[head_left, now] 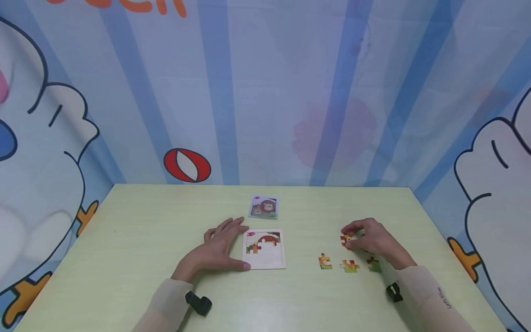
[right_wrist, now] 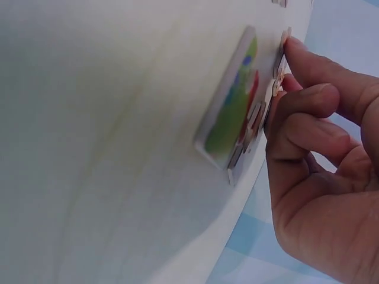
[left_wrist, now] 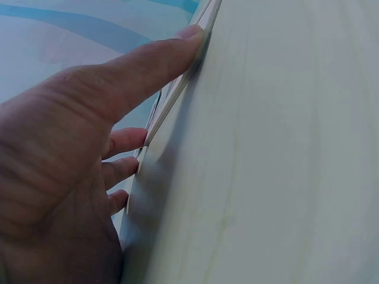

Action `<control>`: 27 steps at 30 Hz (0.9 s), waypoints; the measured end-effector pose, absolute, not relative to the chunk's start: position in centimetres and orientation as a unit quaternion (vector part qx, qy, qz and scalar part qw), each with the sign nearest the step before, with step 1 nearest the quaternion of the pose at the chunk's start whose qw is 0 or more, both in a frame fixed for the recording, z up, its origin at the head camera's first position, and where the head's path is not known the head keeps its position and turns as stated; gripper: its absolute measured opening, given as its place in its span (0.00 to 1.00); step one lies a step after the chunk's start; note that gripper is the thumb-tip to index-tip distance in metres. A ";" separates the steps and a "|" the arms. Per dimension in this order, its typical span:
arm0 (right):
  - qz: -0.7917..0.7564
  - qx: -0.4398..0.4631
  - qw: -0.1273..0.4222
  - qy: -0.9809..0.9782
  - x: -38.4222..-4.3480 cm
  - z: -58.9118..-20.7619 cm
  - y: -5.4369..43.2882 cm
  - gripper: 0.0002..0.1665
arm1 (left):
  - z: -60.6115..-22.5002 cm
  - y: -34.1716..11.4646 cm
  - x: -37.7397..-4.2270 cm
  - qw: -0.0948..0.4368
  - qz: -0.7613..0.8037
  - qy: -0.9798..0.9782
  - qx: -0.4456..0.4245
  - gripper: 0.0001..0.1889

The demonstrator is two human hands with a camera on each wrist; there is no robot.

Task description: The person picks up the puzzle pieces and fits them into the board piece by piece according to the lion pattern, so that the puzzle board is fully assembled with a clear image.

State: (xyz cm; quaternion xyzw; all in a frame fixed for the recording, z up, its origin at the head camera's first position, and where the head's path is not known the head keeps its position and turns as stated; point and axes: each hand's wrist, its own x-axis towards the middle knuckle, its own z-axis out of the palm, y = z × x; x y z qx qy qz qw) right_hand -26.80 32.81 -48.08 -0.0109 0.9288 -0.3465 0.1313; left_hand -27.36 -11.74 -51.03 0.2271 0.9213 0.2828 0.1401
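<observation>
A square puzzle board [head_left: 265, 263] with a white border lies on the table, some picture pieces fitted along its top and left. My left hand [head_left: 224, 246] rests at its left side, thumb and index finger touching the two left corners. The thumb [left_wrist: 154, 62] lies straight along the board's edge in the left wrist view. To the right, my right hand [head_left: 371, 240] pinches an orange-and-red puzzle piece [head_left: 345, 240] between thumb and fingers, low over the table. Loose pieces lie nearby: an orange one [head_left: 325, 262], an orange-green one [head_left: 350, 266] and a green one [head_left: 374, 265], partly under the wrist.
Behind the board lies a small square picture card [head_left: 264, 207] with a lion on it. The pale wooden table [head_left: 166, 212] ends at a blue striped cloth backdrop [head_left: 265, 92] with cartoon figures. Dark wrist devices [head_left: 199, 303] sit at both cuffs.
</observation>
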 end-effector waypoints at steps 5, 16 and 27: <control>-0.336 0.002 0.123 0.934 -26.8 -48.2 32.6 0.23 | -51.1 -11.7 -27.5 0.142 0.280 0.923 0.223 0.54; -0.339 0.005 0.113 0.934 -26.7 -48.1 32.5 0.20 | -51.1 -11.7 -27.5 0.144 0.279 0.923 0.224 0.54; -0.449 0.061 0.094 0.886 -26.8 -47.9 32.2 0.16 | -51.0 -11.7 -27.5 0.146 0.287 0.919 0.226 0.54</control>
